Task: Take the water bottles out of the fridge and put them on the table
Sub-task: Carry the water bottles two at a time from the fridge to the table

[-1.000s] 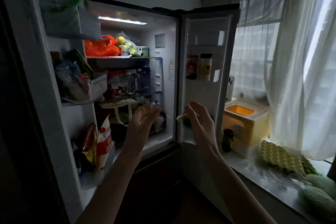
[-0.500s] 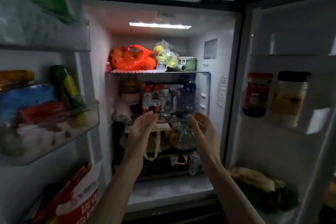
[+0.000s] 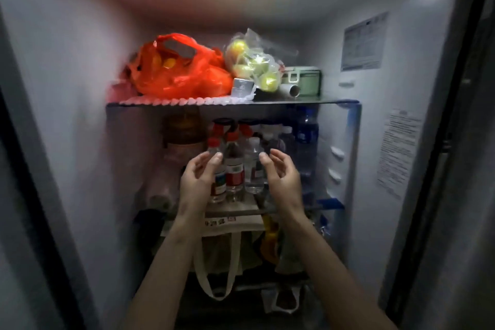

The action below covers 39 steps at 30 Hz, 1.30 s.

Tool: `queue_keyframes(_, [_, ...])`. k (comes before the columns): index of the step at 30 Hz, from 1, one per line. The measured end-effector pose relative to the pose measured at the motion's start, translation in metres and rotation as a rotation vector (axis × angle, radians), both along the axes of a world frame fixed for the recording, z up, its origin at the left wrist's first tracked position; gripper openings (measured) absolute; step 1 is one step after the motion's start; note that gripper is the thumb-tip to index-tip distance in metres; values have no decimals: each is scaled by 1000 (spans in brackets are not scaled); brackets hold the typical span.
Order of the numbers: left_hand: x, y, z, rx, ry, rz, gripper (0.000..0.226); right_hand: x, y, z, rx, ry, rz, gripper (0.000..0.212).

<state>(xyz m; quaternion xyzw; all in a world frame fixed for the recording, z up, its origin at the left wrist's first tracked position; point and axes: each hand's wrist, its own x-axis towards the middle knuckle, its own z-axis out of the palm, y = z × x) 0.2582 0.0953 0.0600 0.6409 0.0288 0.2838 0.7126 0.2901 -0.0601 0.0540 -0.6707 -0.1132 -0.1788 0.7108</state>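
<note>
Both hands up at middle glass fridge shelf (image 3: 235, 212), palms facing, fingers loosely spread, gripping nothing. Left hand (image 3: 197, 182) just in front of clear plastic red-capped water bottles (image 3: 233, 166); contact unclear. Right hand (image 3: 281, 179) beside them. Bottles upright in cluster on shelf, under orange plastic bag (image 3: 176, 69).

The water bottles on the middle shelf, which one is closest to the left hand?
The leftmost red-capped bottle: the left hand has its fingertips right at it.
</note>
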Motion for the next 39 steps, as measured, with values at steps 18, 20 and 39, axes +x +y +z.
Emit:
queue_keyframes(18, [148, 42, -2, 215, 83, 82, 28, 177, 104, 35, -336, 122, 86, 54])
queue_keyframes(20, [151, 42, -7, 217, 52, 86, 25, 182, 110, 35, -336, 117, 102, 47])
queue_keyframes(39, [76, 46, -3, 101, 47, 402, 13, 85, 86, -2, -292, -108, 50, 32])
